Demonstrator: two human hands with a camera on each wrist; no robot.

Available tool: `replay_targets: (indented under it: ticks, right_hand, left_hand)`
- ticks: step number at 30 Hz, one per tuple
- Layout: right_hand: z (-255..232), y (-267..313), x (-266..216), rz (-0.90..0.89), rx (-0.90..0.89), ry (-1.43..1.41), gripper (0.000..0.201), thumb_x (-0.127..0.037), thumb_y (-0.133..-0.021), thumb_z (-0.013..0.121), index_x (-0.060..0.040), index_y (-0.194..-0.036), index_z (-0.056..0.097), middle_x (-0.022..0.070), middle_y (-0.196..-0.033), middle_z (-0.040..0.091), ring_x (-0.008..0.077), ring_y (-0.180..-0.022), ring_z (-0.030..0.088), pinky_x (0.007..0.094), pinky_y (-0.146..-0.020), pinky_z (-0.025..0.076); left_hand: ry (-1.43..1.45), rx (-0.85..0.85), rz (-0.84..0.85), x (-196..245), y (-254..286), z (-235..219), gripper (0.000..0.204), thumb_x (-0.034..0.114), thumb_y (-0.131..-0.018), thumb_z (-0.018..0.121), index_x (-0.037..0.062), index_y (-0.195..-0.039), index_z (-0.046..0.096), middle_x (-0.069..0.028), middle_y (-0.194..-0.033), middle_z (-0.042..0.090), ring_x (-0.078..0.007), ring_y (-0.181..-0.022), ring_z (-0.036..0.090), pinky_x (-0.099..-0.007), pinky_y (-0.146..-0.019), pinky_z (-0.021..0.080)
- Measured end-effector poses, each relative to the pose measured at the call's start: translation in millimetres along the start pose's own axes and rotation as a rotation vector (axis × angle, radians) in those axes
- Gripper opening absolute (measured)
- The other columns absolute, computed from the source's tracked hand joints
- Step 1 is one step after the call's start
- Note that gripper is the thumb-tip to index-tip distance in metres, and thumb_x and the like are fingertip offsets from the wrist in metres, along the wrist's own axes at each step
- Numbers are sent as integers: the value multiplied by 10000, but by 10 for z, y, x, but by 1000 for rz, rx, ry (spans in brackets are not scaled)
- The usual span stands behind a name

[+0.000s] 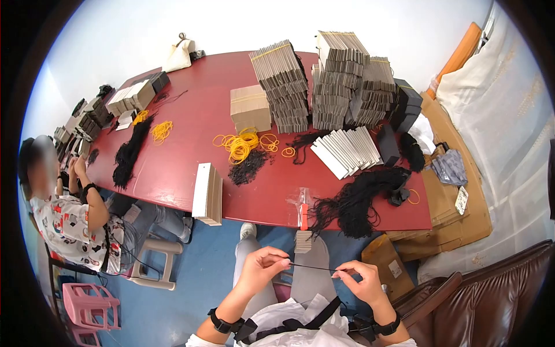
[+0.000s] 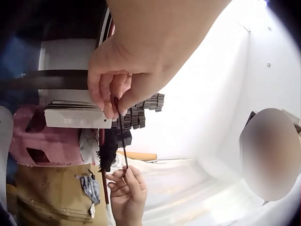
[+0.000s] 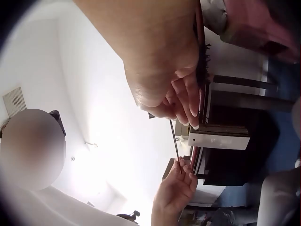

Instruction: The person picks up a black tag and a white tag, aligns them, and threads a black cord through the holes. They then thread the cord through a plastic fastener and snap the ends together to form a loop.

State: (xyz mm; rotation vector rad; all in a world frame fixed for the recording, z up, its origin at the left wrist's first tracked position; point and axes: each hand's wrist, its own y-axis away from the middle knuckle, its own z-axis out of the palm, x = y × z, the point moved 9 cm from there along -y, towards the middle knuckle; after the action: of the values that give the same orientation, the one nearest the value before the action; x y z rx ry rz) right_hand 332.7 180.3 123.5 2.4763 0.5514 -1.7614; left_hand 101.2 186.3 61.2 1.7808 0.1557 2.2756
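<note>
A thin black cord (image 1: 312,266) is stretched straight between my two hands, above my lap. My left hand (image 1: 263,269) pinches one end between thumb and fingertips. At the other end, my right hand (image 1: 359,279) pinches it the same way. In the left wrist view the cord (image 2: 123,141) runs down from the left hand (image 2: 127,80) to the right. The right wrist view shows the same cord (image 3: 175,146) between both hands. A loose bundle of black cords (image 1: 347,202) lies at the table's front edge, beyond the hands.
On the red table (image 1: 266,199) stand tall banded stacks of grey cards (image 1: 283,87), yellow rubber bands (image 1: 240,147), small black pieces (image 1: 248,168) and fanned white cards (image 1: 347,151). A card stack (image 1: 207,194) overhangs the front edge. Another person (image 1: 75,225) sits at left; a brown sofa (image 1: 491,289) stands right.
</note>
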Motion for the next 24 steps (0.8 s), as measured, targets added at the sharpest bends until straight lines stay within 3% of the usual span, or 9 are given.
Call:
replay_targets:
  ticks: [4, 6, 7, 9, 10, 12, 16, 18, 24]
  right_hand:
    - [48, 24, 76, 44, -27, -32, 70, 4, -852, 633, 31, -915, 644, 105, -835, 700, 152, -782, 698, 246, -680, 548]
    - [111, 47, 125, 44, -51, -42, 70, -4, -852, 636, 24, -916, 644, 99, -834, 700, 146, -774, 694, 246, -677, 543]
    - [147, 57, 158, 44, -74, -48, 71, -11, -851, 640, 17, -917, 643, 94, -834, 700, 141, -766, 691, 246, -673, 539]
    - [207, 86, 255, 42, -117, -44, 69, -23, -853, 643, 11, -913, 641, 85, -831, 700, 136, -759, 687, 246, -672, 534]
    - [242, 95, 280, 40, -160, -39, 69, -34, -854, 646, 6, -909, 639, 76, -828, 700, 132, -753, 683, 246, -671, 530]
    - [247, 90, 271, 58, -193, -79, 66, -44, -856, 647, 2, -902, 638, 70, -824, 701, 129, -745, 680, 245, -669, 526]
    - [314, 138, 344, 75, -295, -175, 53, -51, -859, 645, -10, -892, 638, 59, -817, 705, 128, -740, 678, 242, -667, 522]
    - [332, 149, 350, 76, -303, -177, 49, -50, -858, 644, -12, -890, 642, 62, -818, 707, 128, -740, 679, 244, -670, 525]
    - [392, 167, 336, 87, -248, -214, 43, -41, -853, 642, -1, -867, 644, 70, -807, 709, 131, -735, 684, 247, -678, 536]
  left_hand:
    - [154, 12, -30, -35, 16, -36, 155, 53, -889, 654, 9, -1032, 609, -61, -865, 685, -140, -823, 665, -269, -762, 534]
    - [620, -73, -172, -106, 59, 95, 148, 86, -915, 616, 21, -1045, 590, -12, -767, 627, -138, -739, 625, -268, -769, 523]
    - [619, -73, -170, -77, 73, 120, 148, 86, -915, 616, 21, -1045, 590, -12, -767, 627, -138, -739, 625, -268, -769, 523]
    - [928, -61, -320, -115, 123, 236, 142, 110, -935, 576, 22, -1046, 574, 41, -657, 486, -100, -618, 503, -239, -669, 475]
    - [927, -63, -320, -149, 116, 214, 142, 110, -935, 576, 22, -1046, 574, 41, -657, 486, -100, -618, 503, -239, -669, 475]
    - [936, -277, -380, -209, 177, 305, 108, 118, -934, 570, 32, -1000, 564, 70, -602, 360, -60, -530, 352, -225, -544, 360]
    - [806, -321, -367, -201, 223, 260, 65, 121, -944, 562, 58, -948, 545, 80, -571, 315, -36, -488, 273, -236, -486, 251]
    - [647, -199, -361, -147, 236, 173, 63, 109, -941, 572, 85, -908, 523, 91, -549, 288, -36, -452, 241, -236, -460, 220]
    - [698, -52, -276, -39, 183, 80, 100, 71, -925, 597, 97, -915, 502, 89, -540, 279, -40, -438, 220, -236, -438, 197]
